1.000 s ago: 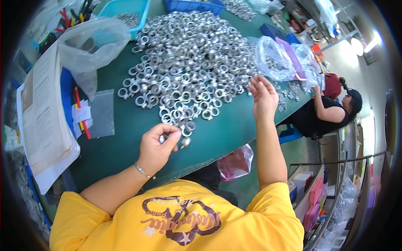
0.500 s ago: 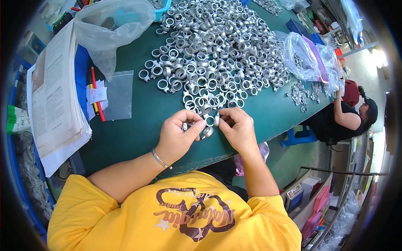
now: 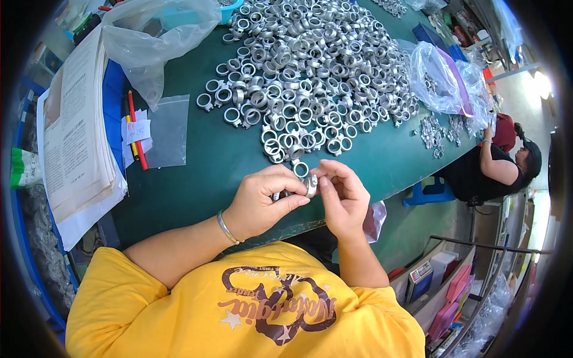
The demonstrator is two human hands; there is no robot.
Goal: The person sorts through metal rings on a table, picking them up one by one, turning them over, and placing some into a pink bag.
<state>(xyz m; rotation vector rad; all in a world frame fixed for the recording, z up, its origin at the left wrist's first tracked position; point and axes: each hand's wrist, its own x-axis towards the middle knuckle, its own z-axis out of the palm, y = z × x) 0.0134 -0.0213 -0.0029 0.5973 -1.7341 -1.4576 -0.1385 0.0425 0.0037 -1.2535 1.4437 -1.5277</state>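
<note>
Right hand (image 3: 345, 200) has closed in on left hand (image 3: 259, 200) since half a second ago; fingertips now meet over one silver ring (image 3: 311, 185). Left: thumb and fingers pinched tight on it, something else tucked in the curled fingers, mostly hidden. Right: thumb and fingertips bunched at the ring's 1 o'clock edge; can't tell if gripping or just touching. Ring sits above the near side of the green table (image 3: 173, 200). From there: loose ring (image 3: 301, 170) just beyond at 12, main ring pile (image 3: 334, 59) past it, 12 to 1. Flat clear bag (image 3: 170, 134) at 10. Co-worker (image 3: 500, 167) at 3, well apart.
</note>
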